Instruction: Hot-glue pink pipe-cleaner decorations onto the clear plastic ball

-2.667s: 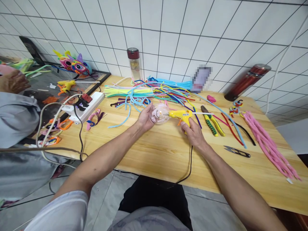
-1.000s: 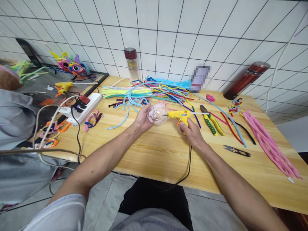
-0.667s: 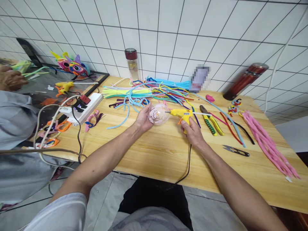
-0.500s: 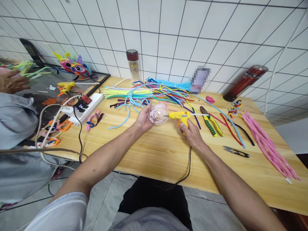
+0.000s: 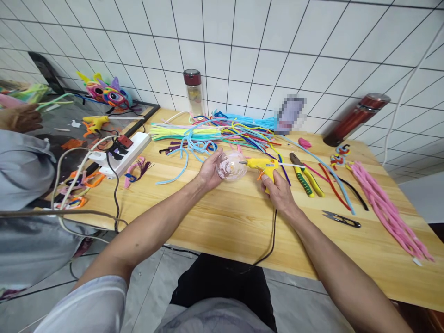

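My left hand is closed around the left side of a clear round ball, with pale pink and white showing through it. A yellow hot glue gun is gripped by its handle in my right hand, its metal nozzle pointing left at the ball's right edge. I cannot tell whether the nozzle touches the ball. Out of the gun's back sticks a white glue stick, and a black cord hangs from the handle. My right fingers lie below the orange trigger.
Bundled pipe cleaners lie behind the ball. Pliers, thread snips and pink pipe cleaners are to the right. A power strip and a second glue gun are left, near a co-worker's hand. Bottles stand by the wall.
The glue gun's nozzle, over the ball half a second ago, has drawn slightly right to its edge. The ball has turned a little in my left hand. The co-worker's hand has shifted.
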{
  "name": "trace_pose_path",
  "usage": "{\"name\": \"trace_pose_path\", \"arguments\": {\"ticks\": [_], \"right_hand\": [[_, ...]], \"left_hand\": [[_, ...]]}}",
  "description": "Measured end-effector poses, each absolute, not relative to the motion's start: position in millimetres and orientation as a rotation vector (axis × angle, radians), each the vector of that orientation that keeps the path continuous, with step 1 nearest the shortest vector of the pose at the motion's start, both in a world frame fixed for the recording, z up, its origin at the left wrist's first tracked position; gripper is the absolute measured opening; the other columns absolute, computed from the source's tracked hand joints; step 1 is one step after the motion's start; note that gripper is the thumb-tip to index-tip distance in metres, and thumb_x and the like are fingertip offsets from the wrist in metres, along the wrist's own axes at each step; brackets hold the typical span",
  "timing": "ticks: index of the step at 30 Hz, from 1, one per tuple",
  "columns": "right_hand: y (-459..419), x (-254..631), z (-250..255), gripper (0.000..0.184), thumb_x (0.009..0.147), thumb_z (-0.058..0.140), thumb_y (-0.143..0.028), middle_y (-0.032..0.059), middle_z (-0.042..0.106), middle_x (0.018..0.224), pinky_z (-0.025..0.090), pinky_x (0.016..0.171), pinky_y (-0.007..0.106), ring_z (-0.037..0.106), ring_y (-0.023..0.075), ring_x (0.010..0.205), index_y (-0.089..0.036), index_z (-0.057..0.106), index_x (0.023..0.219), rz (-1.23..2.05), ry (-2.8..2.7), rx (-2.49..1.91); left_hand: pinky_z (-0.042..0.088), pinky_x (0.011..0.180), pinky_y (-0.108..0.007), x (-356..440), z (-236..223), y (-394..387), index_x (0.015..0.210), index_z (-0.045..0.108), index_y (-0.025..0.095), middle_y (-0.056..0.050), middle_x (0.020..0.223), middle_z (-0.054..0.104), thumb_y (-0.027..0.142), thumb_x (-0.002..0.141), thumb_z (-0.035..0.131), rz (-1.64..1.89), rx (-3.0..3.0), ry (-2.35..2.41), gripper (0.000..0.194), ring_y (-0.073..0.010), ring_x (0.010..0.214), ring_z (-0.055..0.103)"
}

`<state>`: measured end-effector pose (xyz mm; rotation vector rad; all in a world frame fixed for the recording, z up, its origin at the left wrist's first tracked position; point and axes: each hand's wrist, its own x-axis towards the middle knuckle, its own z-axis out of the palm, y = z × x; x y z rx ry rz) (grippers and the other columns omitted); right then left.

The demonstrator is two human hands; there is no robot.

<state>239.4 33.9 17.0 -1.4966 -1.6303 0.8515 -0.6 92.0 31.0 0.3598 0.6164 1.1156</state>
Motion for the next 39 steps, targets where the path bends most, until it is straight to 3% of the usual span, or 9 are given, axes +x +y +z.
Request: {"name": "trace_pose_path", "arguments": {"ticks": [6,14,19,24,32,39], "right_hand": [[33.7,240.2,18.1,0.045,0.096,0.054,-0.07,0.001,0.066,0.07,0.047,0.058,0.033,0.06,0.0212,0.065,-0.027,0.057,0.085,0.839,-1.663,-1.5],[33.0,240.7,22.2,0.044,0.096,0.053,-0.067,0.0003,0.064,0.067,0.045,0.058,0.032,0.06,0.0204,0.064,-0.027,0.057,0.081,0.801,-1.669,-1.516],[34.9,241.7,17.5,0.045,0.096,0.053,-0.069,-0.0002,0.064,0.069,0.045,0.058,0.03,0.059,0.0196,0.066,-0.026,0.057,0.084,0.853,-1.606,-1.479],[34.8,240.6,17.3,0.043,0.096,0.053,-0.068,-0.0004,0.064,0.069,0.044,0.058,0.031,0.059,0.0195,0.066,-0.026,0.057,0.085,0.875,-1.599,-1.483],[33.0,239.6,23.3,0.045,0.096,0.053,-0.069,0.0001,0.065,0.067,0.046,0.06,0.033,0.061,0.0213,0.065,-0.027,0.056,0.081,0.82,-1.646,-1.498],[32.9,240.2,25.5,0.045,0.096,0.051,-0.068,-0.0005,0.063,0.065,0.044,0.062,0.033,0.059,0.0204,0.064,-0.027,0.056,0.079,0.784,-1.686,-1.499]], "left_hand": [[0.062,0.078,-0.033,-0.5,28.0,95.0,0.084,0.072,0.015,-0.006,0.072,0.075,0.045,0.099,0.068,1.159,0.343,0.653,0.034,-0.0199,0.068,0.074],[0.052,0.063,-0.026,-1.4,30.0,91.3,0.062,0.055,0.018,0.0,0.058,0.06,0.041,0.101,0.065,1.135,0.433,0.635,0.047,-0.013,0.052,0.059],[0.05,0.063,-0.027,-2.4,30.3,91.4,0.06,0.053,0.019,0.001,0.054,0.056,0.039,0.099,0.068,1.168,0.439,0.634,0.048,-0.0122,0.049,0.055],[0.046,0.055,-0.025,-0.3,31.3,89.8,0.056,0.047,0.019,0.001,0.05,0.05,0.04,0.103,0.061,1.151,0.462,0.645,0.054,-0.011,0.045,0.052],[0.044,0.048,-0.022,0.9,29.8,87.9,0.061,0.045,0.02,0.005,0.05,0.046,0.04,0.098,0.069,1.154,0.464,0.639,0.049,-0.0087,0.042,0.049],[0.043,0.051,-0.023,1.8,29.5,87.5,0.06,0.046,0.02,0.005,0.05,0.046,0.039,0.098,0.07,1.176,0.482,0.654,0.049,-0.0086,0.042,0.049]]}}
